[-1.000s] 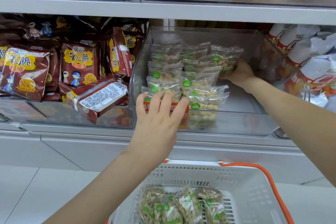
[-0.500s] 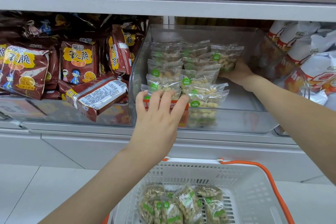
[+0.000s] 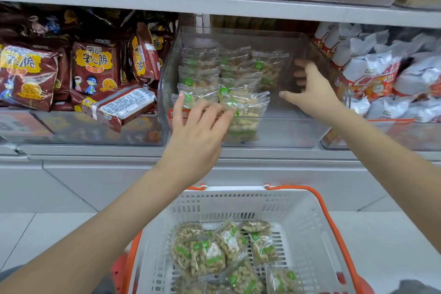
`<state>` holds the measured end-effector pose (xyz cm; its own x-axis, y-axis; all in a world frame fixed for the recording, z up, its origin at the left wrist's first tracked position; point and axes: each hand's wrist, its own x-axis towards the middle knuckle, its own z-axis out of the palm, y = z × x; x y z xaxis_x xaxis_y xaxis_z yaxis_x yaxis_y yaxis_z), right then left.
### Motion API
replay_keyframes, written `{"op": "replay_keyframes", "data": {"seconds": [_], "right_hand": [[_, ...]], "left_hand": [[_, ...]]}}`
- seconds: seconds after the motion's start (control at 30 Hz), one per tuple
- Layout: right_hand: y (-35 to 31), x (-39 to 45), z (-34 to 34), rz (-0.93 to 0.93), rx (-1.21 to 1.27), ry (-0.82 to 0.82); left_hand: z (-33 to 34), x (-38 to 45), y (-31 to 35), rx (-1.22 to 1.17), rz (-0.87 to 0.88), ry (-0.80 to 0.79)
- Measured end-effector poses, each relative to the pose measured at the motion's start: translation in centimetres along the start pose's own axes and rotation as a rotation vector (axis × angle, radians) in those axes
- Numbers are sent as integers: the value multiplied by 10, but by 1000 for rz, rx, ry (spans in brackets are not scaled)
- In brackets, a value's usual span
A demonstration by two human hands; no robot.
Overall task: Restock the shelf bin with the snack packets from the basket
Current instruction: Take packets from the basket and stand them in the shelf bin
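brown packets (image 3: 95, 67) left, white bags (image 3: 381, 71) right

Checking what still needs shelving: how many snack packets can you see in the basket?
About 7 clear peanut snack packets show, heaped in the middle and near end of the white slotted plastic basket; more may lie hidden underneath or below the frame.

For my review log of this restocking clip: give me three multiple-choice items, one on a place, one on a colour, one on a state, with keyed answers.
1. Where do the packets still to be shelved lie?
A. in the white basket
B. on the floor
C. on the top shelf

2. What colour is the basket's handle?
A. blue
B. orange
C. black

3. What is the right hand doing?
A. gripping a packet
B. lifting the basket
C. open, holding nothing

Answers:
1 A: the snack packets sit in the basket.
2 B: the handle is orange.
3 C: the right hand has spread fingers inside the clear shelf bin.
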<state>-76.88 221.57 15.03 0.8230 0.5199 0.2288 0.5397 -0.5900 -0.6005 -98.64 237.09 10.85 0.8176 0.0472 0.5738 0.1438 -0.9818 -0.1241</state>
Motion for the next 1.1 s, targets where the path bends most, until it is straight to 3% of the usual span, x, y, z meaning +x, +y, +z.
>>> {"op": "replay_keyframes", "data": {"seconds": [0.13, 0.23, 0.33, 0.47, 0.67, 0.73, 0.87, 1.0, 1.1], "right_hand": [[13, -90, 15, -211, -77, 222], [39, -159, 54, -232, -77, 273], [74, -223, 102, -59, -36, 27], [115, -287, 155, 146, -200, -419], [141, -321, 200, 352, -272, -906], [143, -326, 213, 429, -139, -1002], [134, -335, 232, 563, 159, -1117], [131, -347, 245, 541, 163, -1211], [132, -342, 244, 561, 158, -1333]], "left_hand": [[-2, -21, 22, -54, 176, 43], [15, -49, 40, -124, 244, -62], [36, -84, 55, -278, 133, -379], [85, -157, 59, -351, -259, -919], [132, -248, 75, -555, -635, -1462], [147, -267, 87, -652, -741, -1495], [160, -284, 106, -805, -1091, -1264], [169, -302, 104, -850, -1242, -1431], [169, -306, 98, -926, -1346, -1381]]}}
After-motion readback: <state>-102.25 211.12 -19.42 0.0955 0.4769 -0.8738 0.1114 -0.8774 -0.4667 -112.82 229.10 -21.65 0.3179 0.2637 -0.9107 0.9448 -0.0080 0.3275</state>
